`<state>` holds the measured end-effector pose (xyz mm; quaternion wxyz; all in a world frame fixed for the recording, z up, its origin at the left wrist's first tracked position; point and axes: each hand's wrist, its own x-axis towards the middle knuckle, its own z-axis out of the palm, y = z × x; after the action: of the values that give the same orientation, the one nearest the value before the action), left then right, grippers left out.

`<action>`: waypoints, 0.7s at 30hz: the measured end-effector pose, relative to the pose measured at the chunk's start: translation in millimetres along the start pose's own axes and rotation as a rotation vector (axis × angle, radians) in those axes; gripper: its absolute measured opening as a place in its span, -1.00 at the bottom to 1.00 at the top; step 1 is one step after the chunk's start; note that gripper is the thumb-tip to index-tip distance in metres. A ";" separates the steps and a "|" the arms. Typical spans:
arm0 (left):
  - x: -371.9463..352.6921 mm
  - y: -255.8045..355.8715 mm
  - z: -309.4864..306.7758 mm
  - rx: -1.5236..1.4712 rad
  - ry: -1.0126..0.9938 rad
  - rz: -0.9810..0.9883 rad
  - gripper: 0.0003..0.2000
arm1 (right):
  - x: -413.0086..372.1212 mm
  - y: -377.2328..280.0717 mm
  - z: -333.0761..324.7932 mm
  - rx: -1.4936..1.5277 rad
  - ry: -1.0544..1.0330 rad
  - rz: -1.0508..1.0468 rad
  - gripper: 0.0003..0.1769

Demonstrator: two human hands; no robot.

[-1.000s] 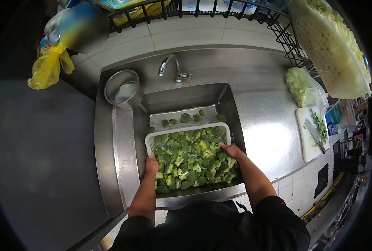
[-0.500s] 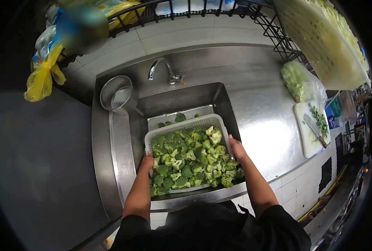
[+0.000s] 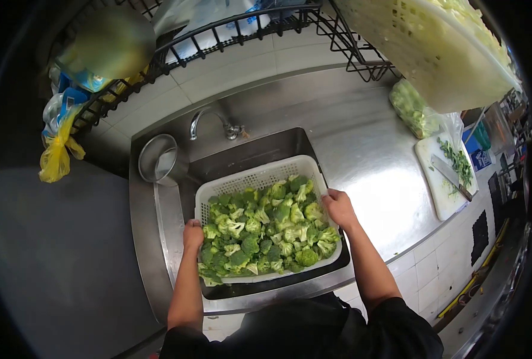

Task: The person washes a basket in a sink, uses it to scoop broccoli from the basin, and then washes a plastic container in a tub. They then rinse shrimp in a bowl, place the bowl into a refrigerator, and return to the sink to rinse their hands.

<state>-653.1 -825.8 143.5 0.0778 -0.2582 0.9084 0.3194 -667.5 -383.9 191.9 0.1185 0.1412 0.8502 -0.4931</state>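
Observation:
Between my hands is a white perforated basket (image 3: 260,175) heaped with cut broccoli florets (image 3: 266,230). It sits over the steel sink (image 3: 242,149), slightly tilted in view, its far rim high in the basin. My left hand (image 3: 193,235) is closed on the basket's left rim. My right hand (image 3: 339,208) grips the right rim, fingers curled over the edge. The undersides of the basket and the sink bottom are hidden.
A curved faucet (image 3: 215,122) stands behind the sink, with a steel pot (image 3: 163,160) at the left. Rightward, a knife (image 3: 451,176) and chopped greens lie on a white cutting board (image 3: 439,200), near a bag of greens (image 3: 412,110). A black wire rack (image 3: 242,39) hangs above.
Both hands have raised the basket, and it now covers more of the sink and the florets left behind it. The florets have shifted in it. The camera view has turned slightly.

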 end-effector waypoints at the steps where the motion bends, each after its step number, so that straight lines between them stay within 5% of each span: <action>1: -1.1 5.0 -1.9 -0.005 0.069 0.033 -0.69 | 0.2 -1.4 -5.1 0.094 0.033 -0.024 -0.57; 7: -9.4 83.3 -14.9 -0.209 0.105 0.182 -0.71 | 13.6 -18.9 -56.4 0.298 0.253 -0.156 -0.57; 14: 14.5 161.3 52.2 -0.255 0.092 0.269 -0.71 | 56.0 16.2 -136.1 0.397 0.353 -0.120 -0.49; 17: 18.5 195.2 73.1 -0.515 0.026 0.218 -0.71 | 78.8 17.4 -174.1 0.341 0.369 -0.146 -0.40; 19: 17.9 215.3 78.9 -0.918 -0.153 0.141 -0.66 | 74.1 11.4 -196.3 0.748 0.302 -0.122 -0.33; 21: -3.6 233.7 73.2 -1.234 -0.328 0.112 -0.48 | 59.7 20.4 -210.9 0.639 0.359 -0.161 -0.33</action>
<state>-773.1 -624.1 213.4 0.0361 -0.1556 0.5459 0.8225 -728.9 -182.9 257.5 -0.1214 0.1880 0.6691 -0.7087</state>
